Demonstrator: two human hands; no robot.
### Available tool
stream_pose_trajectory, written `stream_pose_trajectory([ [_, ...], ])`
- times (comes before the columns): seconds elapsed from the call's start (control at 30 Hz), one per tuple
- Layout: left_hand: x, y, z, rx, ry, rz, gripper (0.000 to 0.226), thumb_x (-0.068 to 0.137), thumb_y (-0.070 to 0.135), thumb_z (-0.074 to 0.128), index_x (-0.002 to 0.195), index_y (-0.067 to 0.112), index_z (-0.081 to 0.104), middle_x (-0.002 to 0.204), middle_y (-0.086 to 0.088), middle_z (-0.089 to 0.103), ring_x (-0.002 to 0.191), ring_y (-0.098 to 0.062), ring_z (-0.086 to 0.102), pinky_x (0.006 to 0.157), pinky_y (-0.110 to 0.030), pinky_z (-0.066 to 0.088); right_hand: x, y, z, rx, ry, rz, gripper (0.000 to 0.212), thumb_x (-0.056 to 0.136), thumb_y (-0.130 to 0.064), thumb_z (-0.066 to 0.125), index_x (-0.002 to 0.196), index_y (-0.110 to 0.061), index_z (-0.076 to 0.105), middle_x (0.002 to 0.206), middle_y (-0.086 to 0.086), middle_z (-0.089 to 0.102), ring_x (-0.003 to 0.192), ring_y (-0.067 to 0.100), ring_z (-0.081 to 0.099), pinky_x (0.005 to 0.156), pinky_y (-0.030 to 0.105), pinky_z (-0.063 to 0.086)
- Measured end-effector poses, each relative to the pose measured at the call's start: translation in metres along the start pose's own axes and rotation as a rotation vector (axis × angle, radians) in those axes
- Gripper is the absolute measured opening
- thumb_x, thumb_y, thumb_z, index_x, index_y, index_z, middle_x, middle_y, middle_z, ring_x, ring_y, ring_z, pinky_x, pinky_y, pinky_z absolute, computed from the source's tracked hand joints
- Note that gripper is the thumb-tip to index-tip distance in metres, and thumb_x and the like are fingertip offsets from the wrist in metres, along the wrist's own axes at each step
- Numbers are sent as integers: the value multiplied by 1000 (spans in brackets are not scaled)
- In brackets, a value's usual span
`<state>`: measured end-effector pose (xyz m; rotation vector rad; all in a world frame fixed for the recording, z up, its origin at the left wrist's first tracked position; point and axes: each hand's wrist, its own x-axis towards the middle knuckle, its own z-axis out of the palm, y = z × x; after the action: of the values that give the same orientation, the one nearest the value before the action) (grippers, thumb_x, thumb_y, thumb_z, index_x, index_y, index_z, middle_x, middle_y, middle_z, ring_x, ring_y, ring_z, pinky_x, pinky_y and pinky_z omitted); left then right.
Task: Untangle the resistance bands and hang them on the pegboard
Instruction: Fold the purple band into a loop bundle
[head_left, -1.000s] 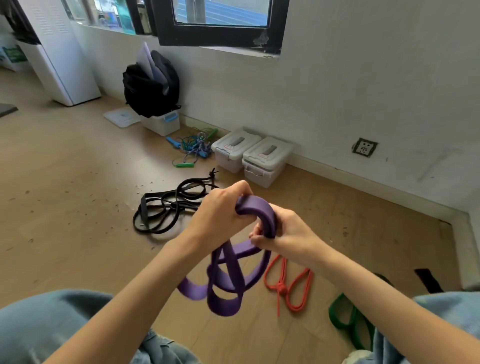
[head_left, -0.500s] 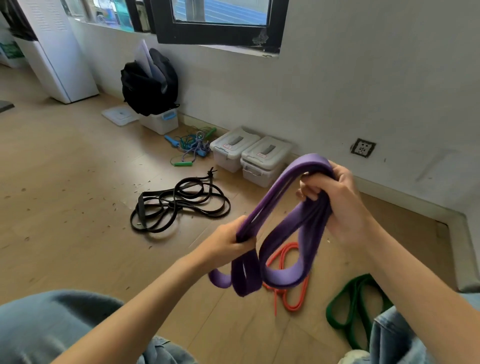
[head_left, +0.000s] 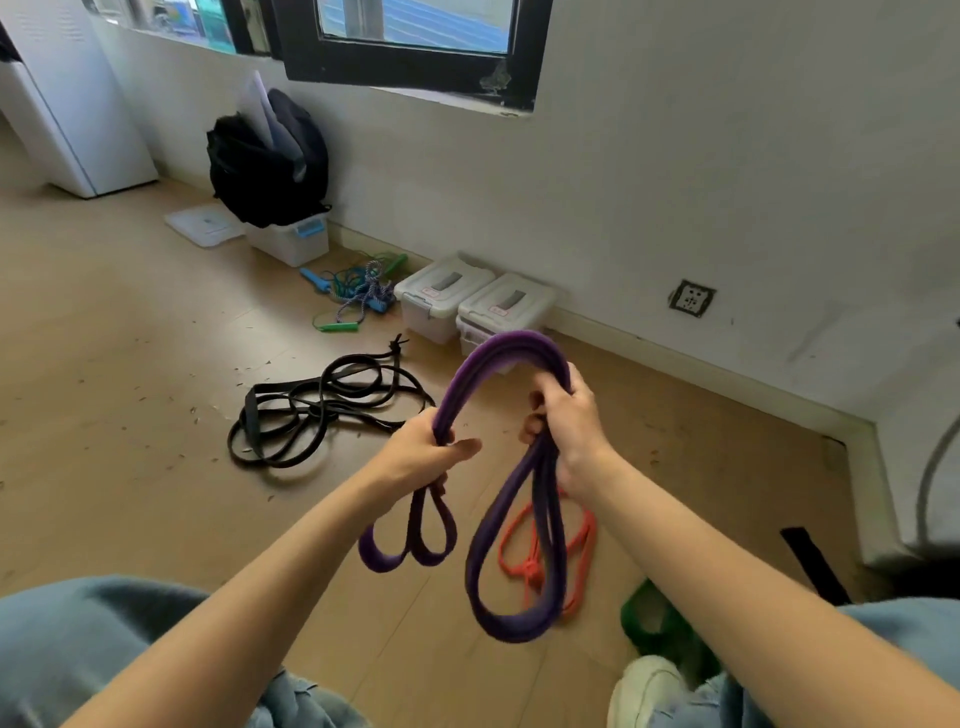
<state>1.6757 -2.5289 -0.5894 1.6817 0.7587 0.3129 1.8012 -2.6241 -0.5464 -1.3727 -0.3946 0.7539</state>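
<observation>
Purple rubber fills our hands: the purple band (head_left: 511, 358) arches between them, the left hand (head_left: 423, 449) curled round one end of the arch, the right hand (head_left: 569, 415) gripping the other with fingers wrapped tight. Two short loops hang below the left hand and one long doubled loop hangs below the right, none of them touching the floor. We judge this band nearly sorted, since the loops hang apart with no knot showing, though we cannot tell what the strands do inside our fists.

Much is left. No pegboard is in view, so nothing that we can see is hung yet. The black band (head_left: 322, 410) lies in a loose tangle on the floor to the left, well apart from us. The red band (head_left: 540, 566) lies on the floor just behind the long purple loop, with a knot near its middle. A green band (head_left: 654, 618) lies beside our right knee, partly hidden by the arm. We take all three to need work, then hanging.

We sit on a pale wooden floor (head_left: 130, 364) scattered with small bits of debris; no surface carries anything. Against the white wall (head_left: 675, 182) stand two lidded boxes (head_left: 475, 304), with skipping ropes (head_left: 358, 293) heaped just left of them, and further along a black bag (head_left: 267, 166) set on another box. A window (head_left: 415, 47) opens above, and a socket (head_left: 692, 298) sits low on the wall to the right.
</observation>
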Motion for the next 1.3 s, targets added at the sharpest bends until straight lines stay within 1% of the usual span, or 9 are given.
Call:
stream_pose_trajectory([
  [0.2, 50, -62, -16, 304, 10, -212, 44, 80, 44, 67, 105, 18, 42, 79, 2, 50, 56, -8, 46, 42, -18, 36, 62, 100, 36, 177, 238, 266, 20, 95, -13, 44, 82, -26, 52, 60, -1, 35, 40, 9, 31, 40, 22, 31],
  [0.47, 164, -199, -1, 466, 45, -413, 24, 89, 13, 54, 107, 14, 38, 87, -1, 53, 70, -11, 52, 54, -21, 39, 182, 258, 36, 99, 315, 472, 17, 95, -15, 46, 110, -21, 51, 58, -3, 41, 42, 9, 40, 43, 22, 38],
  [0.57, 200, -235, 8, 529, 15, -440, 26, 87, 10, 53, 108, 5, 39, 109, -16, 46, 91, -29, 51, 78, -35, 43, 228, 298, 11, -436, 200, 381, 27, 93, -19, 49, 119, -12, 55, 98, 9, 61, 90, 23, 58, 80, 30, 47],
  [0.63, 215, -255, 14, 623, 31, -407, 32, 85, 7, 53, 112, -3, 38, 117, -22, 40, 104, -39, 46, 92, -44, 38, 251, 310, -12, -971, 61, 266, 34, 86, -24, 57, 118, -12, 56, 125, 17, 48, 118, 33, 41, 100, 35, 32],
  [0.7, 220, -265, 18, 662, 87, -387, 35, 83, 4, 54, 113, -5, 38, 118, -23, 37, 108, -42, 43, 96, -45, 35, 267, 310, -26, -1275, -38, 100, 57, 77, -28, 67, 130, -19, 46, 131, 15, 35, 121, 34, 34, 101, 40, 29],
  [0.83, 220, -267, 20, 670, 115, -377, 36, 82, 2, 55, 113, -6, 38, 119, -24, 35, 107, -42, 42, 97, -43, 32, 285, 307, -18, -1361, -334, -98, 47, 82, -17, 61, 126, -13, 45, 121, 14, 47, 112, 34, 48, 89, 40, 42],
  [1.03, 207, -266, 15, 1052, 171, -413, 61, 78, 40, 65, 122, 9, 37, 128, -16, 36, 116, -36, 36, 95, -45, 32, 286, 301, -1, -1617, -209, -199, 27, 87, -6, 46, 115, -6, 47, 123, 15, 40, 114, 34, 39, 76, 41, 41],
  [1.13, 188, -269, 13, 982, 242, -555, 80, 75, 57, 59, 136, 18, 26, 138, -15, 29, 126, -39, 26, 102, -61, 22, 287, 300, 8, -1683, -179, -226, 35, 87, -6, 48, 122, -7, 44, 127, 14, 38, 116, 31, 38, 79, 40, 42],
  [1.3, 175, -275, 9, 906, 186, -606, 95, 74, 55, 64, 145, 30, 6, 145, -12, 14, 128, -41, 17, 99, -62, 27, 289, 295, 3, -1737, -415, -368, 49, 86, -10, 51, 133, -20, 38, 136, 12, 33, 118, 32, 35, 89, 42, 37],
])
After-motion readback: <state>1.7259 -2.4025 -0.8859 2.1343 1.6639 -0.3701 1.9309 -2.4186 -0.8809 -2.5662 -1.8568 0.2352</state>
